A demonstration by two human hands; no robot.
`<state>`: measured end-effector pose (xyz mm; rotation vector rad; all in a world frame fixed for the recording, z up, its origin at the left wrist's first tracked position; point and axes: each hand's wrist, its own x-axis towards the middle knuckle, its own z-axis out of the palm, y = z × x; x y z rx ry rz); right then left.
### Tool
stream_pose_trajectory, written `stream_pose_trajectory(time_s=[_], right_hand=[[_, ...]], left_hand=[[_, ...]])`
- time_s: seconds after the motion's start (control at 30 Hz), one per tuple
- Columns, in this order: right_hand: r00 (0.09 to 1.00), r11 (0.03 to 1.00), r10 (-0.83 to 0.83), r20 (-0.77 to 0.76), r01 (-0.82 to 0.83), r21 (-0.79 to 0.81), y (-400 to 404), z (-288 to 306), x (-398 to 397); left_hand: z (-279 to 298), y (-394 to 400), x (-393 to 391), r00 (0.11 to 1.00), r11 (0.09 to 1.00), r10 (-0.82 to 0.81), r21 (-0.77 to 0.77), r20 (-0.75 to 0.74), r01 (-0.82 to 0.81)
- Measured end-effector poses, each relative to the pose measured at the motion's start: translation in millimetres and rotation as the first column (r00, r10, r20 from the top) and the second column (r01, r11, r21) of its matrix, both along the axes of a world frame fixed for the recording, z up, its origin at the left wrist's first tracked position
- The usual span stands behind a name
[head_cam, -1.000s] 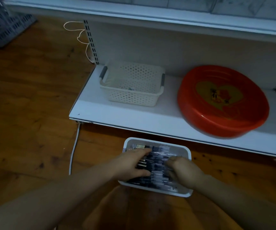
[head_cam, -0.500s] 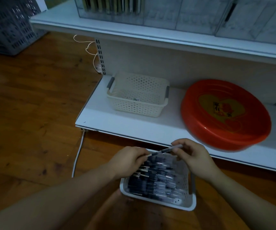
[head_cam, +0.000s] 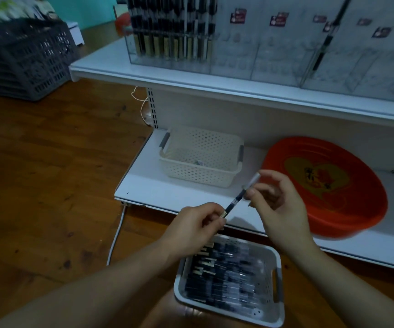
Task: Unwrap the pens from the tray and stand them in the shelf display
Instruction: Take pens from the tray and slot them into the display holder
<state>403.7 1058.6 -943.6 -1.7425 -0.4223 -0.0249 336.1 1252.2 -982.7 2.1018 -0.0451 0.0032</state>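
Now both hands pinch 1 wrapped pen (head_cam: 238, 200) above the tray (head_cam: 278, 263), left hand (head_cam: 196, 223) low, right hand (head_cam: 278, 202) high.

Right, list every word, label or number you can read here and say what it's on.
None can be read.
Round red plastic tray: dark characters on its gold heart, too blurred.
Clear acrylic shelf display: small dark red stickers, too small.
Wrapped pens in the white plastic tray: gold labels, illegible.

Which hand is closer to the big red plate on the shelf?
The right hand. It is up beside the red plate's left edge, pinching the pen's upper end. The left hand holds the pen's lower end, farther left, above the tray.
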Motion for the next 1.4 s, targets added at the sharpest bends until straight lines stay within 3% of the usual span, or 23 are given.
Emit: stream_pose_trajectory(time_s=[0.2, 0.37, 0.53, 0.77, 0.9, 0.97, 1.07, 1.23, 1.4], right_hand=[[0.982, 0.998, -0.005, 0.189, 0.017, -0.063, 18.0, 45.2, 21.6], [0.981, 0.999, 0.022, 0.194, -0.017, -0.029, 38.2, 78.6, 29.5], [0.953, 0.999, 0.045, 0.3, -0.041, -0.021, 51.1, 115.1, 38.7], [0.89, 0.996, -0.045, 0.454, 0.006, 0.087, 72.8, 181.0, 58.6], [0.842, 0.992, -0.101, 0.53, 0.041, 0.123, 85.2, 214.8, 71.3], [0.825, 0.988, -0.13, 0.55, 0.064, 0.138, 94.9, 227.6, 78.6], [0.797, 0.988, -0.151, 0.585, 0.102, 0.116, 112.8, 243.0, 88.4], [0.763, 0.989, -0.135, 0.632, 0.142, 0.04, 136.1, 257.3, 103.3], [0.768, 0.979, -0.056, 0.639, 0.169, -0.118, 144.4, 256.5, 112.0]], left_hand=[[32.6, 13.5, 16.2, 0.99, 0.995, 0.097, -0.04, 0.105, -0.094], [60.8, 22.8, 30.7, 0.964, 0.984, 0.173, -0.071, 0.203, -0.162], [90.9, 32.6, 41.6, 0.934, 0.98, 0.199, -0.08, 0.297, -0.184], [154.6, 56.6, 59.5, 0.777, 0.931, 0.362, -0.17, 0.515, -0.322], [182.3, 68.1, 71.8, 0.687, 0.9, 0.347, -0.021, 0.639, -0.435], [191.8, 72.5, 82.9, 0.65, 0.844, 0.327, 0.098, 0.686, -0.528], [201.9, 77.9, 96.3, 0.619, 0.755, 0.386, 0.151, 0.684, -0.638], [201.6, 83.6, 108.0, 0.622, 0.663, 0.376, 0.27, 0.687, -0.698], [195.8, 87.8, 111.4, 0.61, 0.637, 0.336, 0.304, 0.718, -0.709]])
